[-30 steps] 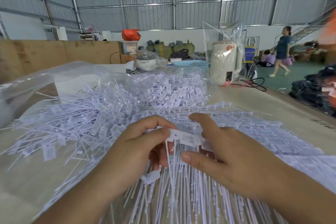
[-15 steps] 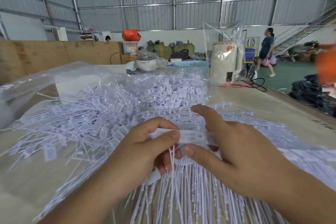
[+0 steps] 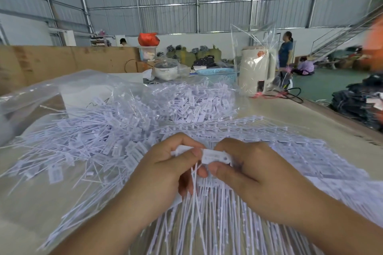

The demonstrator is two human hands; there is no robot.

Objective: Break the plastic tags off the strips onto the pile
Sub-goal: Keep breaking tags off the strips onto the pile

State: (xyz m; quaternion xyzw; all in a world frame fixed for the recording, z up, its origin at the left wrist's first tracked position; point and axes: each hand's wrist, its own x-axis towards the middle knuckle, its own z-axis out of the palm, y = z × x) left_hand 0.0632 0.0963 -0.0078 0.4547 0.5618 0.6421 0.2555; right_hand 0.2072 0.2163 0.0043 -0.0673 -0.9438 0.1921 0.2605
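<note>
A strip of white plastic tags (image 3: 215,156) sits between my two hands at the centre of the view, its thin tails hanging down toward me. My left hand (image 3: 163,174) pinches the strip's left end between thumb and forefinger. My right hand (image 3: 252,174) pinches the right part of the same strip, thumb below and fingers curled over the top. A large pile of loose white tags (image 3: 99,141) spreads over the table to the left and behind. Unbroken strips (image 3: 300,151) lie fanned out under and right of my hands.
A clear plastic bag (image 3: 68,87) lies at the back left of the table (image 3: 31,203). Behind the pile stand a cream kettle in plastic wrap (image 3: 257,70), a blue basket (image 3: 215,72) and a small cooker (image 3: 165,68). A person (image 3: 286,49) stands far back right.
My hands have closed in on each other; the right fingers curled down over the strip, and the left thumb now overlaps its left end. The person in the background walked left.
</note>
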